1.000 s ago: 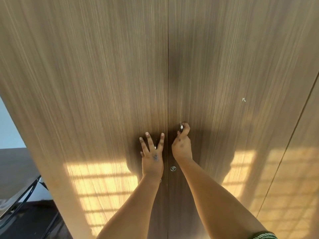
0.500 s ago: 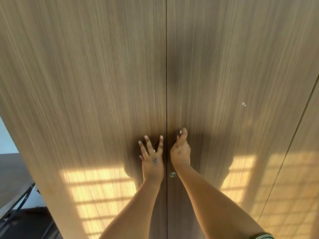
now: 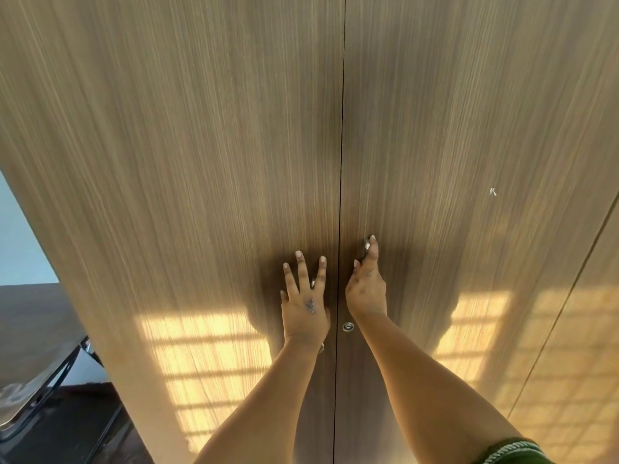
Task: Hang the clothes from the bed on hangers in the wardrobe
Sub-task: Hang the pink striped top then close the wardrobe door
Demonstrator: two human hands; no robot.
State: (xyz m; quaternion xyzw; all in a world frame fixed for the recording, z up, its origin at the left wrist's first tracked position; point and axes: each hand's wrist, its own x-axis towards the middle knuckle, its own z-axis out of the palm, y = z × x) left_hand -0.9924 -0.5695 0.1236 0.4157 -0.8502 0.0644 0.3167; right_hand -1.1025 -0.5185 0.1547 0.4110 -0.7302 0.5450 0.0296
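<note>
Hands: left hand (image 3: 306,301) flat, fingers spread, right hand (image 3: 366,283) straight-fingered, on two closed wardrobe doors (image 3: 201,162).

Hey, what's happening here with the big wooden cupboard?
A person stands close to a wardrobe whose two doors are shut, with only a thin seam between them. The left hand lies flat with spread fingers on the left door, over a metal handle. The right hand rests on the right door, fingers straight along its handle. A small round lock sits below. No clothes or hangers are in view.
</note>
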